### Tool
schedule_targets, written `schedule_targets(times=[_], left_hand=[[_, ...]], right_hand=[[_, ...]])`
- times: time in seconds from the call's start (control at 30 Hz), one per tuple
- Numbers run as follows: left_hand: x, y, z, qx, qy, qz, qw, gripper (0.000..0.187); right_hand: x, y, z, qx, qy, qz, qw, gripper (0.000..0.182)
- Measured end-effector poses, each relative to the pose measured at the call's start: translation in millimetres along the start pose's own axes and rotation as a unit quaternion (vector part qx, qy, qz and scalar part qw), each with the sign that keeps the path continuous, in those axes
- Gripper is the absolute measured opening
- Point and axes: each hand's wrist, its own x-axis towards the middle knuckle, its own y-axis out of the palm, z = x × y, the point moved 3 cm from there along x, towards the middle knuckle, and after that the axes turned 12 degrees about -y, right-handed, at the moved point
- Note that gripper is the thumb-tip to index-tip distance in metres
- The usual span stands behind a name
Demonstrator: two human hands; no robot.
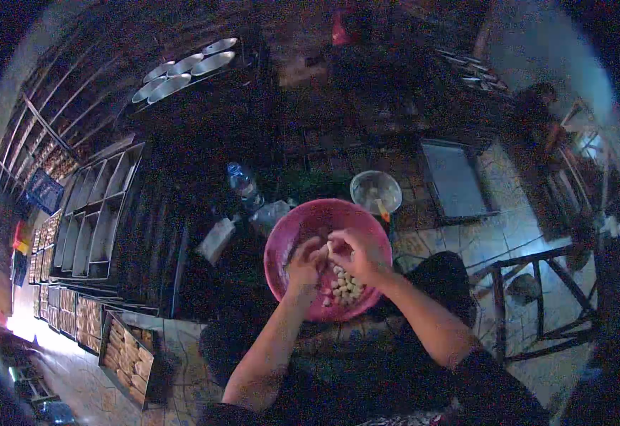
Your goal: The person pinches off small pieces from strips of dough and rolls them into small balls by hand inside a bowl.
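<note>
A pink basin (279, 234) sits low in front of me, between my knees. Small pale dough balls (345, 285) are heaped in its lower right part. Above the basin, my left hand (304, 264) and my right hand (356, 254) come close together with bent fingers. My right thumb and forefinger pinch a small pale piece of dough (330, 247). The left fingertips are curled against the same spot; whether they hold a separate piece is hard to see in the dim light.
Beyond the basin stand a clear bowl (375, 186) with an orange-handled tool (383, 210) and a plastic bottle (245, 183). Stacked metal pans (97, 213) and trays of baked goods (129, 358) line the left. A metal frame (537, 305) stands right, with a person (537, 106) farther back.
</note>
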Motion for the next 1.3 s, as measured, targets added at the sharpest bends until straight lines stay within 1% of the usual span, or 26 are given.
schedule_targets(times=[0.1,0.17,0.23,0.27,0.33,0.37,0.43,0.47,0.5,0.53,0.6,0.67,0.7,0.77,0.8,0.87,0.93,1.0,1.03,1.07,1.1,1.13,1.17,1.2,1.27,1.3], left_hand=[[-33.0,32.9,-23.2,0.078,-0.03,-0.001,0.996,0.031],[-33.5,33.1,-20.1,0.129,-0.023,-0.002,0.991,0.031],[-43.1,34.4,-23.5,0.177,-0.017,-0.014,0.984,0.03],[-45.8,34.0,-23.7,0.218,-0.027,-0.03,0.975,0.031],[-53.1,30.6,-17.1,0.263,-0.041,-0.047,0.963,0.032],[-54.7,27.3,-11.6,0.202,-0.055,-0.045,0.977,0.032],[-55.0,19.8,-2.0,0.109,-0.053,-0.044,0.992,0.032],[-52.6,15.7,-0.9,0.111,-0.05,-0.047,0.991,0.032],[-56.0,20.9,-7.5,0.145,-0.016,-0.023,0.989,0.031],[-58.9,27.2,-13.7,0.177,0.019,0.003,0.984,0.03],[-63.0,28.2,-15.5,0.167,0.007,0.001,0.986,0.029],[-61.3,21.3,-12.6,0.088,-0.042,-0.014,0.995,0.027],[-59.2,19.2,-10.8,0.087,-0.04,-0.012,0.995,0.027],[-53.7,12.3,-4.5,0.0,-0.063,0.001,0.998,0.025],[-51.2,8.2,-4.3,0.002,-0.064,0.004,0.998,0.025],[-44.1,2.4,-6.1,0.084,-0.027,0.015,0.996,0.026],[-37.8,1.9,-3.8,0.104,-0.028,0.012,0.994,0.026],[-35.8,3.8,-7.8,0.127,-0.027,0.006,0.992,0.027],[-37.2,6.2,-13.5,0.275,0.018,-0.05,0.96,0.028],[-39.3,9.7,-18.3,0.415,0.063,-0.105,0.902,0.029],[-42.1,13.2,-19.9,0.415,0.063,-0.106,0.902,0.029],[-45.7,16.8,-23.6,0.433,0.093,-0.13,0.887,0.027],[-48.8,21.5,-28.8,0.452,0.124,-0.152,0.87,0.025],[-53.8,27.7,-32.7,0.452,0.129,-0.152,0.869,0.025],[-63.9,35.1,-33.4,0.257,0.092,-0.106,0.956,0.023],[-62.6,33.0,-25.1,0.187,-0.004,-0.116,0.975,0.021]], right_hand=[[-13.4,1.7,-3.9,-0.005,0.02,0.007,1.0,0.033],[-19.3,-1.3,-4.9,0.0,0.031,0.016,0.999,0.032],[-26.2,-6.7,-1.3,0.023,0.041,-0.036,0.998,0.029],[-29.7,-5.3,-1.0,0.028,0.048,-0.033,0.998,0.029],[-28.5,-4.2,-6.7,0.145,0.12,-0.087,0.978,0.027],[-29.8,-3.7,-6.6,0.196,0.165,-0.086,0.963,0.027],[-32.9,1.7,2.9,0.186,0.155,-0.073,0.967,0.028],[-33.8,3.4,8.0,0.169,0.145,-0.064,0.973,0.028],[-38.2,4.5,12.7,0.126,0.183,-0.05,0.974,0.027],[-39.8,7.4,16.1,0.128,0.182,-0.051,0.974,0.027],[-41.9,11.8,16.6,0.11,0.216,-0.092,0.966,0.025],[-48.0,22.8,4.1,0.155,0.217,-0.099,0.959,0.026],[-51.1,28.2,-6.0,0.195,0.218,-0.103,0.951,0.027],[-61.1,43.1,-28.7,0.194,0.222,-0.1,0.95,0.026],[-61.3,43.8,-29.2,0.195,0.229,-0.097,0.949,0.025],[-65.2,40.9,-31.1,0.227,0.26,-0.105,0.933,0.023],[-63.1,31.7,-22.6,0.262,0.292,-0.108,0.913,0.021],[-53.6,20.5,-12.7,0.173,0.208,-0.089,0.959,0.025],[-53.1,21.6,-15.0,0.175,0.208,-0.09,0.958,0.025],[-49.9,19.7,-13.9,0.117,0.147,-0.081,0.979,0.024],[-46.1,17.9,-10.5,0.058,0.086,-0.07,0.992,0.023],[-45.3,17.2,-8.8,0.059,0.084,-0.07,0.992,0.023],[-46.7,16.8,-8.8,0.106,0.143,-0.075,0.981,0.022],[-46.9,16.8,-8.4,0.153,0.199,-0.082,0.965,0.02],[-49.0,23.5,-15.2,0.164,0.189,-0.098,0.963,0.021],[-49.3,24.5,-17.7,0.177,0.182,-0.11,0.961,0.022]])
